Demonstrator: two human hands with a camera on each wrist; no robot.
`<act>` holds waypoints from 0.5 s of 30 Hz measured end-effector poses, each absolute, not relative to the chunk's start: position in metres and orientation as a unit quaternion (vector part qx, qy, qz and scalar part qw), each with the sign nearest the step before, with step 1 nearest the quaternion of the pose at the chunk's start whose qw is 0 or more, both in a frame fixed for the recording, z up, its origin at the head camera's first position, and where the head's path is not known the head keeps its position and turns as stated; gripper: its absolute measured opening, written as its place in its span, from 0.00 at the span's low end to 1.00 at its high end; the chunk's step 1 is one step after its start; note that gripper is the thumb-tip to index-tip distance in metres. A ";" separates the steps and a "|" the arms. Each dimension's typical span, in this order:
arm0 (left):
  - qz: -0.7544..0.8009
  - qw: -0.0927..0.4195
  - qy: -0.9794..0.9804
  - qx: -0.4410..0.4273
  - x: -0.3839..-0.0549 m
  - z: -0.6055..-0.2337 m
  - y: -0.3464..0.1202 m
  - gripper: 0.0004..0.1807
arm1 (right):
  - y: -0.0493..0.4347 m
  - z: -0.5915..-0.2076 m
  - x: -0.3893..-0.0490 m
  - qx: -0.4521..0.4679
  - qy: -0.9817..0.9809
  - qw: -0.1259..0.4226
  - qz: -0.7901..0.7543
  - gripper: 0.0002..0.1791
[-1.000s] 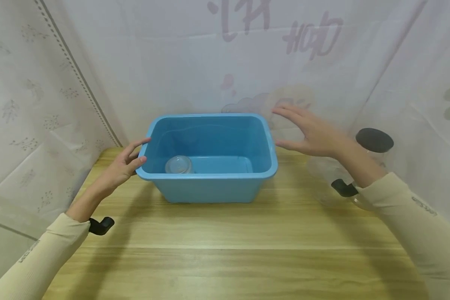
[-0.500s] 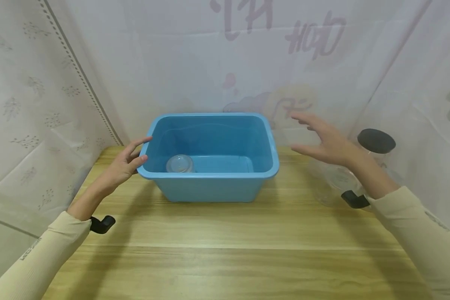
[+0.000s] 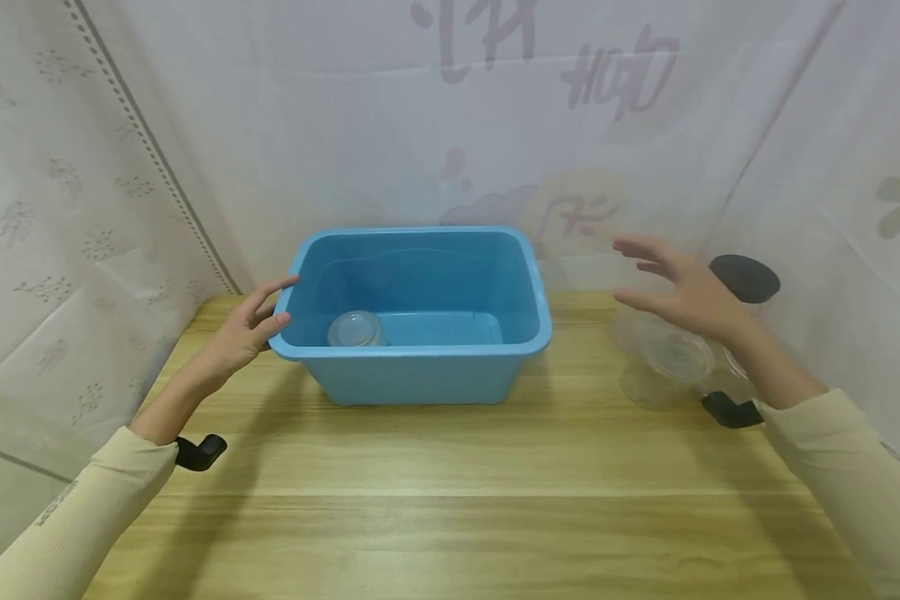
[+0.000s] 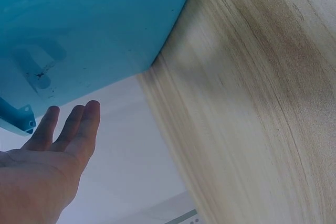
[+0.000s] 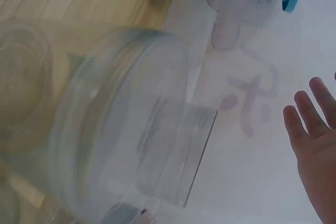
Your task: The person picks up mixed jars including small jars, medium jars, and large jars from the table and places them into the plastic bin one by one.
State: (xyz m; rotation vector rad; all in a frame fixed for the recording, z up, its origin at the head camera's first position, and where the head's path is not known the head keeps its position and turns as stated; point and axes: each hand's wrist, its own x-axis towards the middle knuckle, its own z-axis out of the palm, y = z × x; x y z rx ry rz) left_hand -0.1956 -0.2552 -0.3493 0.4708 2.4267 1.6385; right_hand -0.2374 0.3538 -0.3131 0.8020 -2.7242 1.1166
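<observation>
The left hand (image 3: 243, 333) rests at the left end of a blue rectangular plastic tub (image 3: 420, 377), thumb and forefinger lying parted on its rim. That contact shows only in the head view; the left wrist view gives the underside instead, with the hand's other fingers straight and just below the rim, along with the tub's outer end wall and a small dark smudge (image 4: 40, 75) on it. The head view alone looks down into the tub, where a small round container of clear plastic (image 3: 355, 329) sits on the floor towards the left front corner.

The right hand (image 3: 693, 296) is in the air, well apart from the tub, its thumb spread from its fingers and nothing between them. From the head view it seems to overlap a clear cylindrical jar with a transparent lid (image 3: 667, 368) on the table of pale wood-grain board (image 3: 420, 533); the right wrist view separates them, showing a large clear lidded vessel near the lens and the fingertips apart from it, against the white printed cloth (image 3: 360, 142). A flat round black lid (image 3: 745, 278) is plain in the head view, just behind the right wrist, its jar partly covered by the arm. At the top of the right wrist view appears a corner of the tub's rim
</observation>
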 end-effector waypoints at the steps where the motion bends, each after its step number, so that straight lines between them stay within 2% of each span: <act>1: 0.550 0.088 0.815 0.157 -0.195 -0.349 -0.255 0.33 | 0.357 -0.313 -0.236 0.261 -0.892 0.047 0.367 0.42; 7: 0.548 0.090 0.817 0.157 -0.195 -0.348 -0.255 0.33 | 0.370 -0.317 -0.228 0.259 -0.883 0.074 0.385 0.40; 15: 0.550 0.089 0.816 0.154 -0.194 -0.348 -0.255 0.33 | 0.386 -0.324 -0.216 0.241 -0.877 0.077 0.408 0.40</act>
